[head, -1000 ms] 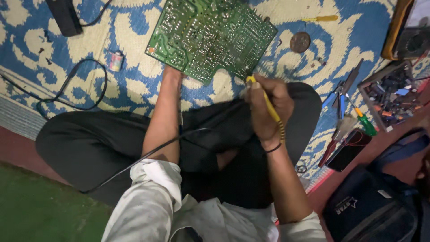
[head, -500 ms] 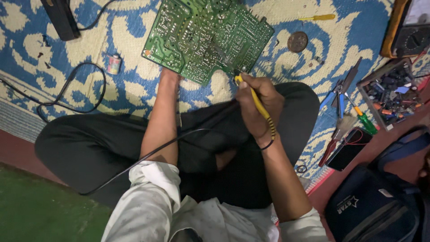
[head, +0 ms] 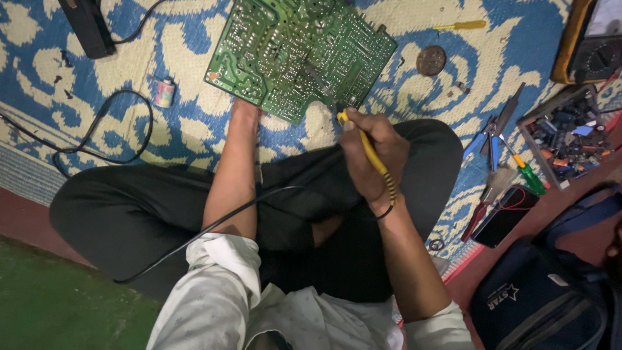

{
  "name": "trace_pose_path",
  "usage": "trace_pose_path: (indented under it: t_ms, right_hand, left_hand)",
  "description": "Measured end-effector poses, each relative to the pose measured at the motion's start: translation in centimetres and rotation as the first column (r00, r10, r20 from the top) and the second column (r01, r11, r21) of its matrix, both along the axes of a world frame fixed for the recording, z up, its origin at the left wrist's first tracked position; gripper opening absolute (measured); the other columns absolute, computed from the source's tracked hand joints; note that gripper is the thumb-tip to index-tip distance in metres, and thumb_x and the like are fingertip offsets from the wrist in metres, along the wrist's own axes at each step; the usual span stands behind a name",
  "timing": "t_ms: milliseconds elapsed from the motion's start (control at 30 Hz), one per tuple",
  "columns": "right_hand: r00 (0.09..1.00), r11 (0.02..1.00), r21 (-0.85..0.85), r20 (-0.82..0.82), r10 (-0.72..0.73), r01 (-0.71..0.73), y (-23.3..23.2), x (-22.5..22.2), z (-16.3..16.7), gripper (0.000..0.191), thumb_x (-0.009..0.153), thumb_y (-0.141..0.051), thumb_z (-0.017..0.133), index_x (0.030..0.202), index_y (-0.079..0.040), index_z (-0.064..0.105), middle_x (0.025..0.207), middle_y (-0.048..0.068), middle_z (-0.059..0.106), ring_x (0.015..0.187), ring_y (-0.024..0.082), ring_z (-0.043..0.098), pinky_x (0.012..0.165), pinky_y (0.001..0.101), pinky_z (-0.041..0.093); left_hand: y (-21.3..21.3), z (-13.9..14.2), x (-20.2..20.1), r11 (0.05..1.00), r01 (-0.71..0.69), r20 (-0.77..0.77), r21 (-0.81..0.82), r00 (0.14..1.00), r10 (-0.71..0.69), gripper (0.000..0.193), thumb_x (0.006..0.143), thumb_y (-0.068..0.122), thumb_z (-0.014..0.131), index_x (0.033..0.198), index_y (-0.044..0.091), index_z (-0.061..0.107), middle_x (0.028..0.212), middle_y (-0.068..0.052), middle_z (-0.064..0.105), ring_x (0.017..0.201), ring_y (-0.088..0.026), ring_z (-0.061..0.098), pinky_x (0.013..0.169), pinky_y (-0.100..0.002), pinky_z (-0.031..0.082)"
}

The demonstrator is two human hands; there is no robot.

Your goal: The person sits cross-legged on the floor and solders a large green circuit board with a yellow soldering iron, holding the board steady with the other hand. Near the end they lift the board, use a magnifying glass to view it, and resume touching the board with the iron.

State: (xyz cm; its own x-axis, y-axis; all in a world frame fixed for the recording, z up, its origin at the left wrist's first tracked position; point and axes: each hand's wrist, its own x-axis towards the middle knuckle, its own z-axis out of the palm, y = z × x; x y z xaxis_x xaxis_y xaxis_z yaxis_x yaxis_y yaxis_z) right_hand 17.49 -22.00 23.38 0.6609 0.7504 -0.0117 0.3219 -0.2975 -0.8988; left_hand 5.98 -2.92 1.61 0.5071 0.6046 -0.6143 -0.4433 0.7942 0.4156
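Right hand point(head: 372, 152) lowered toward lap, fingers clamped on yellow soldering iron point(head: 369, 150), tip touching circuit board point(head: 298, 55) edge

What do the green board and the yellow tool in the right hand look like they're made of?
The green board looks like rigid laminate with a glossy green coating, dotted with shiny solder points. The yellow tool in the right hand seems to have a smooth plastic handle; its tip is too small to tell, probably metal.

Circuit board point(head: 301, 55) on the mat point(head: 194, 129) before the crossed legs, small spool point(head: 164, 92) left of it, pliers point(head: 489, 136) and what may be a parts tray point(head: 562, 133) right, bag point(head: 551, 291) nearer right.
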Motion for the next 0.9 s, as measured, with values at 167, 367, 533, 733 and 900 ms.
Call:
trace_pose_path:
  t_ms: [167, 367, 533, 733, 900]
  right_hand:
    - [0.999, 0.999, 0.021, 0.02, 0.04, -0.04, 0.2, 0.1, 0.1, 0.012, 0.103, -0.011, 0.07, 0.109, -0.001, 0.068, 0.108, 0.015, 0.077, 0.093, 0.014, 0.075, 0.082, 0.0262, 0.058]
    - [0.998, 0.999, 0.019, 0.051, 0.041, -0.042, 0.3, 0.0, 0.3, 0.01, 0.103, -0.011, 0.067, 0.108, -0.002, 0.067, 0.106, 0.016, 0.077, 0.093, 0.016, 0.076, 0.082, 0.0279, 0.059]
    - [0.981, 0.998, -0.044, -0.185, -0.062, 0.054, 0.4, 0.2, 0.4, 0.016, 0.106, -0.014, 0.062, 0.105, 0.002, 0.064, 0.085, 0.01, 0.075, 0.077, 0.009, 0.069, 0.077, 0.0265, 0.057]
    - [0.987, 0.999, 0.006, -0.158, -0.031, 0.033, 0.2, 0.5, 0.2, 0.016, 0.108, -0.013, 0.061, 0.107, 0.003, 0.061, 0.081, 0.005, 0.072, 0.077, 0.008, 0.067, 0.083, 0.0254, 0.057]
    - [0.99, 0.997, 0.055, -0.128, -0.055, 0.063, -0.1, 0.0, 0.1, 0.017, 0.105, -0.012, 0.066, 0.112, 0.004, 0.068, 0.095, 0.01, 0.072, 0.086, 0.011, 0.067, 0.082, 0.0248, 0.055]
  left_hand:
    - [-0.1, 0.2, -0.1, 1.0, 0.007, -0.011, 0.003, 1.0, -0.007, 0.04, 0.108, 0.026, 0.049, 0.136, 0.0, 0.059, 0.124, -0.017, 0.07, 0.102, -0.027, 0.073, 0.083, -0.045, 0.066]
    - [-0.3, -1.0, -0.3, 0.999, -0.007, 0.016, -0.046, 1.0, 0.007, 0.039, 0.107, 0.025, 0.049, 0.136, 0.0, 0.058, 0.124, -0.017, 0.069, 0.102, -0.027, 0.073, 0.083, -0.045, 0.066]
    - [-0.3, -1.7, -0.5, 1.0, 0.002, 0.027, -0.006, 1.0, -0.002, 0.039, 0.107, 0.024, 0.049, 0.138, 0.002, 0.057, 0.126, -0.016, 0.069, 0.104, -0.027, 0.073, 0.086, -0.045, 0.066]
    - [-0.5, -1.7, -0.7, 1.0, 0.012, -0.04, 0.014, 0.999, -0.011, 0.04, 0.107, 0.027, 0.049, 0.136, 0.002, 0.059, 0.123, -0.016, 0.071, 0.101, -0.027, 0.074, 0.081, -0.044, 0.066]
    - [-0.4, -1.5, -0.2, 0.998, -0.033, 0.08, -0.058, 0.996, 0.038, 0.041, 0.106, 0.028, 0.049, 0.136, 0.002, 0.059, 0.12, -0.015, 0.07, 0.097, -0.026, 0.073, 0.078, -0.045, 0.066]
